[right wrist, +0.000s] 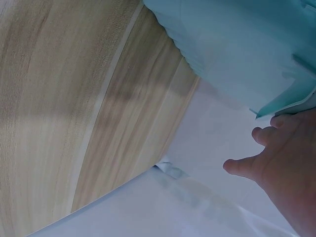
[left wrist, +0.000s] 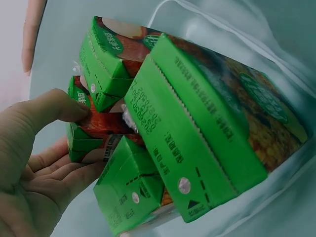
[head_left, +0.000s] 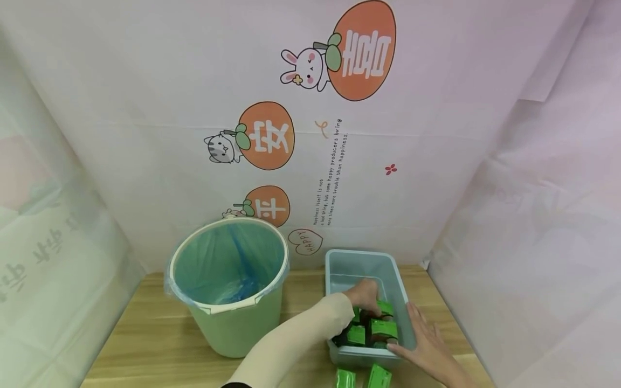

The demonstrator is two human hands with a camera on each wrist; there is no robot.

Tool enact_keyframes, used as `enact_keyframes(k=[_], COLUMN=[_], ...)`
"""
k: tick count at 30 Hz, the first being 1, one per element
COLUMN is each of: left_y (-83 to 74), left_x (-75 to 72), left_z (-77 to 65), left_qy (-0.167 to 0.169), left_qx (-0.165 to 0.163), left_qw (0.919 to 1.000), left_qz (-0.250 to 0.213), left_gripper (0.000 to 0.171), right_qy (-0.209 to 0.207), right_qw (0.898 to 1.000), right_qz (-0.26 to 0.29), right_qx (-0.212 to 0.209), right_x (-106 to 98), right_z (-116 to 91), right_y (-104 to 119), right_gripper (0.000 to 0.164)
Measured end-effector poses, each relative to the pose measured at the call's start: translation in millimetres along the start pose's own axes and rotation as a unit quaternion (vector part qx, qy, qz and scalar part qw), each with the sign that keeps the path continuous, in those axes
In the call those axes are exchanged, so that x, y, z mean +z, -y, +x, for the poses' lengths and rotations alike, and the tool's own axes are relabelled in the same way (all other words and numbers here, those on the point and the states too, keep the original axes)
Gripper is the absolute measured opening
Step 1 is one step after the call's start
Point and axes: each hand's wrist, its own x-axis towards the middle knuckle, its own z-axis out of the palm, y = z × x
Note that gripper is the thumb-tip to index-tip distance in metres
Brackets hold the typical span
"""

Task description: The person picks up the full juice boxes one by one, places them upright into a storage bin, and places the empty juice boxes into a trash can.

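My left hand [head_left: 365, 295] reaches down into a blue-grey plastic bin [head_left: 401, 280]. In the left wrist view its thumb and fingers pinch a small green-and-brown drink carton [left wrist: 102, 121]. Packed around that one are several similar cartons, among them a larger-looking carton [left wrist: 197, 133] nearest the camera and another carton [left wrist: 131, 185] below. Clear plastic shows between some of them. My right hand [head_left: 429, 350] rests at the bin's right front corner, thumb over the rim and fingers fairly straight along the outer side. In the right wrist view its fingertips are partly hidden by the rim.
Left of the bin stands a tall green bucket [head_left: 233, 334] lined with a translucent bluish bag. Two green-topped cartons [head_left: 378, 376] are in front of the bin, at the frame's lower edge. Printed white sheeting [head_left: 412, 134] walls in the wooden tabletop [head_left: 150, 334].
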Motion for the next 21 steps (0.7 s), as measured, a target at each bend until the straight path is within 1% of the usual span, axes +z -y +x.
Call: enact_keyframes(k=[4, 9, 13, 16, 18, 21], left_y=[0.1, -1.0, -2.7, -4.6, -5.7, -6.6], left_x=[-4.2, -7.3, -7.2, -6.6, -6.6, -7.6], left_z=[1.3, -0.3, -2.4, -2.9, -2.8, -2.9], left_qy=[0.012, 0.025, 0.032, 0.034, 0.033, 0.032], left_qx=[0.008, 0.005, -0.012, -0.029, -0.034, -0.034], left_qw=[0.9999, 0.9997, 0.9993, 0.9986, 0.9981, 0.9979], left_qz=[0.007, 0.003, 0.012, 0.028, 0.039, 0.044], left_gripper=[0.069, 0.067, 0.068, 0.069, 0.069, 0.069], right_qy=[-0.005, -0.007, -0.007, -0.007, -0.004, 0.001], right_qw=[1.000, 1.000, 1.000, 1.000, 1.000, 1.000], right_qz=[-0.001, 0.002, 0.002, 0.000, 0.004, 0.011], right_qx=[-0.002, -0.007, -0.010, -0.011, -0.008, -0.002], right_x=[-0.6, -1.3, -1.3, -1.1, -1.4, -2.3], right_z=[1.0, 0.9, -0.8, -1.8, -1.9, -1.7], right_y=[-0.5, 0.4, 0.4, 0.5, 0.8, 1.5], right_gripper=[0.119, 0.119, 0.119, 0.118, 0.119, 0.119])
